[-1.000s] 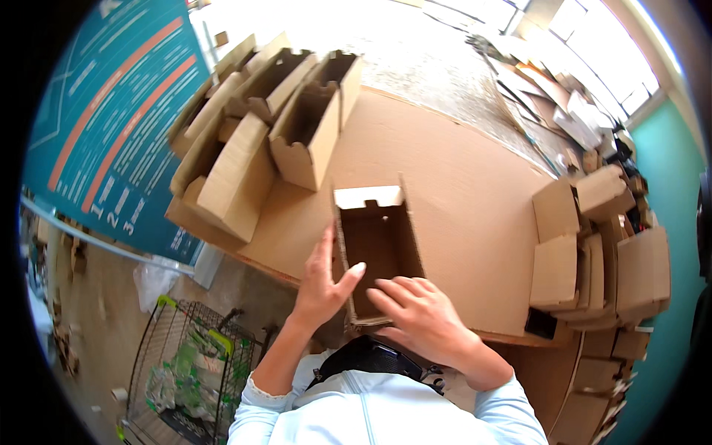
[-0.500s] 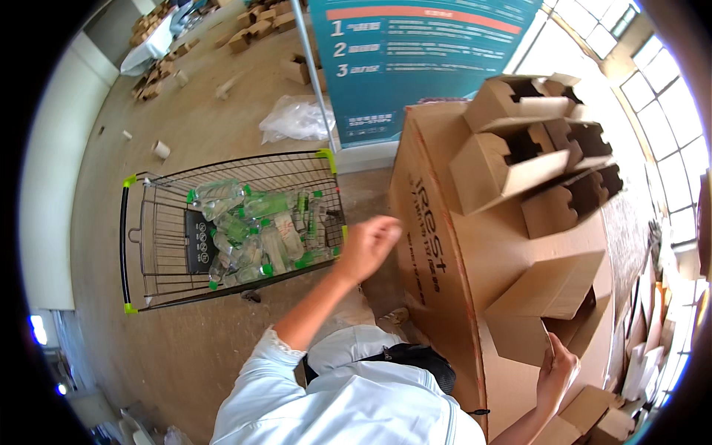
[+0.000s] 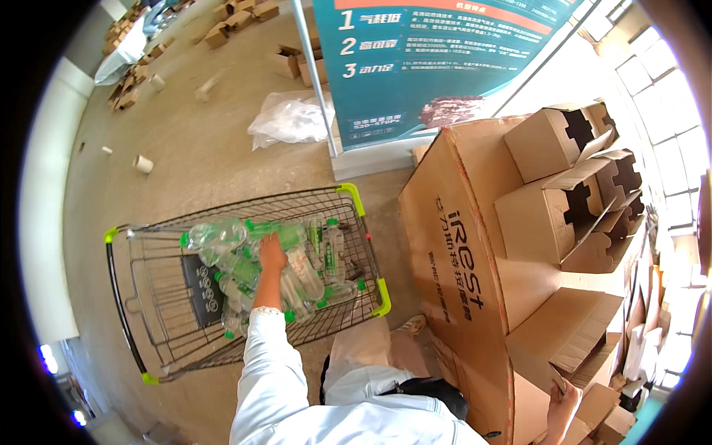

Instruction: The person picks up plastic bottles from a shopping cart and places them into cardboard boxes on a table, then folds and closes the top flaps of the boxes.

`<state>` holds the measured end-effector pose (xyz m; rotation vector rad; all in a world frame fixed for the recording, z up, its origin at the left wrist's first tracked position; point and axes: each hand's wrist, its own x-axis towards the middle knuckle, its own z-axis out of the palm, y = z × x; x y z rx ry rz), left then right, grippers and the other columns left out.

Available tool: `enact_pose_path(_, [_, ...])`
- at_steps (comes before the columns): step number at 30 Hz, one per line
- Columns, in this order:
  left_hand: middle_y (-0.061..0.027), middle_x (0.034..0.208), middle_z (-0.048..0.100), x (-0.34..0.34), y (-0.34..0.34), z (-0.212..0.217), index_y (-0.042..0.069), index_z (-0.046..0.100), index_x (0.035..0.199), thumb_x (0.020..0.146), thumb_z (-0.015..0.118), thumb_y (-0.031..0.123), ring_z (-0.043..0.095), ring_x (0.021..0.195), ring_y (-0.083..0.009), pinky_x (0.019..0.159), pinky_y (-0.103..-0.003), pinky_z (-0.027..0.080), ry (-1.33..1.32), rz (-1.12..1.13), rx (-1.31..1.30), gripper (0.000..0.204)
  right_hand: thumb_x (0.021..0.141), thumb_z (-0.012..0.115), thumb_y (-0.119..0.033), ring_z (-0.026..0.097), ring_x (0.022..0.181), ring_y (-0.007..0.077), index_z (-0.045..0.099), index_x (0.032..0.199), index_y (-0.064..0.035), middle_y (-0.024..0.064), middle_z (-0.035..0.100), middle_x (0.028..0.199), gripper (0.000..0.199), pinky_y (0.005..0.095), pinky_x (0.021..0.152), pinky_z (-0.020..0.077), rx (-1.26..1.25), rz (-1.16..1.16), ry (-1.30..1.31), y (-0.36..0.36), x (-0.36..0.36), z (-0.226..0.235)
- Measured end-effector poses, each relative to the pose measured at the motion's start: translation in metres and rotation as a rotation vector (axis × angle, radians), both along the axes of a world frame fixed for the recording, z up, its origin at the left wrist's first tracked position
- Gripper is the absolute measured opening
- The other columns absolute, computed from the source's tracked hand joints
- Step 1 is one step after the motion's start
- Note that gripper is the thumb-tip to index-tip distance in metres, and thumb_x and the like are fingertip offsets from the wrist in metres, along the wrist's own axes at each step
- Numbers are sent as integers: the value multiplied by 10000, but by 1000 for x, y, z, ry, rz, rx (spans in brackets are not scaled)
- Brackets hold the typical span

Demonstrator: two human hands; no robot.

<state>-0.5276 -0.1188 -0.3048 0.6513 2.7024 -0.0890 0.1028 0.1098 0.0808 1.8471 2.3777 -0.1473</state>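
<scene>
My left hand (image 3: 273,253) is down among the clear plastic bottles with green caps in the shopping cart. Its fingers are bent over a green-tinted plastic bottle (image 3: 291,236) near the top of the pile; the fingertips are partly hidden. Other bottles lie crosswise around it, such as a clear bottle (image 3: 334,251) near the cart's far right corner. At the lower right, my right hand (image 3: 565,400) pinches the near edge of an open cardboard box (image 3: 538,348), which rests tilted on a large carton with its flap raised.
The wire shopping cart (image 3: 159,348) has bright green corners. The large brown carton (image 3: 475,259) stands to its right, bearing several cardboard boxes with notched dividers (image 3: 534,222). Behind stand a teal banner (image 3: 445,74) and crumpled plastic sheeting (image 3: 289,122). Cardboard boxes (image 3: 289,63) lie on the floor farther off.
My left hand has swung left from beside the large carton into the cart, onto the bottles. The right hand still grips the box edge. The whole view has shifted.
</scene>
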Motion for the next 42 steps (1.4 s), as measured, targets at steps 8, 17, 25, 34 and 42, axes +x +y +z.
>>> enact_pose_path(8, [-121,1312,492,-32,14,-40,71,461,1307,722,782,108,466,1237,-306,1056,-501,354,92,-178,-302,668,790,701,-25,531,924,318,623,1074,-44,131,590,953,295,414,849,429,110,-15,28,-7,19,-20])
enact_pose_path(17, [-174,1236,550,1,14,41,28,477,1205,627,858,250,553,1125,-334,936,-465,460,28,-39,-151,728,725,657,26,627,886,353,694,954,-54,151,689,917,246,422,808,473,79,-51,108,-6,-37,1])
enact_pose_path(25, [-165,1063,632,46,19,155,-2,528,1188,693,757,239,645,923,-273,776,-389,508,-615,211,804,597,678,600,48,651,782,343,645,1028,-59,145,674,858,369,398,698,526,35,22,242,3,-40,10])
enact_pose_path(34, [-234,1034,557,332,207,408,9,358,1392,848,550,505,608,745,-240,583,-301,510,-1854,-301,1095,761,855,626,-131,651,874,282,541,1169,-16,108,654,893,346,371,809,523,22,279,302,-4,-2,0])
enact_pose_path(42, [-241,1218,573,481,305,494,41,152,1517,805,615,399,627,996,-253,856,-325,502,-1499,-877,111,922,789,596,-126,648,793,208,603,1059,-25,56,625,796,288,337,836,468,174,465,210,-17,41,-13])
